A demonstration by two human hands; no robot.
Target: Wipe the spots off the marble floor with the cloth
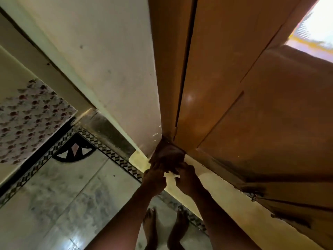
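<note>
Gripping cloth (167, 156) with left hand (155, 177), right hand (186, 179), arms outstretched.

Grey-veined marble floor (59, 195), black-and-white checked border (110, 154), brown door (252, 105), cream wall (108, 60)

Glossy veined marble floor (59, 201); smooth brown wooden door (252, 109); crumpled cloth (167, 156).

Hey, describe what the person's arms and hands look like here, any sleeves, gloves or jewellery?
Both forearms are bare, with no sleeve in view. The left hand and right hand wear no gloves, and no watch or bangle shows at either wrist. The picture is too dim and blurred to rule out a ring. The feet below are bare too.
</note>
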